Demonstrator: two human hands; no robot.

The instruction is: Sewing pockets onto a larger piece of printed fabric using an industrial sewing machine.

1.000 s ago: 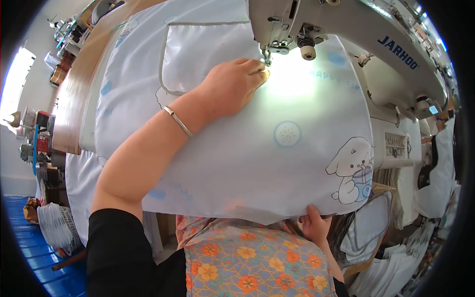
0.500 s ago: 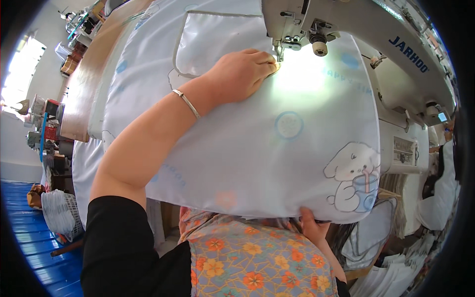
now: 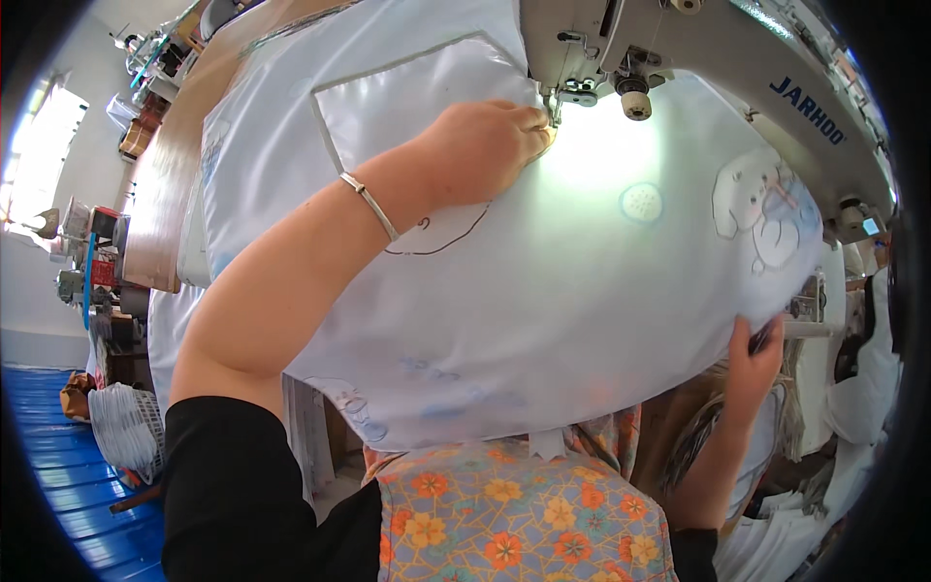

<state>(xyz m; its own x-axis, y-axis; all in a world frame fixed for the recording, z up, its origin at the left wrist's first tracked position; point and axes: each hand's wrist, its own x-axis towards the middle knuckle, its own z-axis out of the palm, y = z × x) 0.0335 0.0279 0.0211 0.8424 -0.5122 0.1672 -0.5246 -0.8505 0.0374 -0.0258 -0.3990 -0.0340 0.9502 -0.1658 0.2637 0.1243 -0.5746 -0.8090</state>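
A large white satiny cloth (image 3: 543, 320), printed with a cartoon dog (image 3: 766, 209) and pale blue motifs, lies across the sewing machine's bed. My left hand (image 3: 490, 150) presses on it with fingers bunched together, their tips close beside the presser foot (image 3: 555, 109). Something yellowish shows at those fingertips. A grey-edged white pocket panel (image 3: 417, 97) is partly hidden behind that hand and wrist. At the cloth's right edge, my right hand (image 3: 756, 364) grips the hem between thumb and fingers. A small dark object (image 3: 761, 338) shows in that hand, its kind unclear.
The sewing machine's head (image 3: 718, 58) arches over the cloth at the upper right, its lamp brightening the area beside the needle. A wooden tabletop (image 3: 160, 204) runs along the left. Stacked white pieces (image 3: 781, 533) sit low right; a white basket (image 3: 131, 427) stands left.
My right hand has moved right and up, drawing the cloth's edge along. The cloth has turned counterclockwise, lifting the dog print and tilting the pocket panel. My left hand stays near the presser foot.
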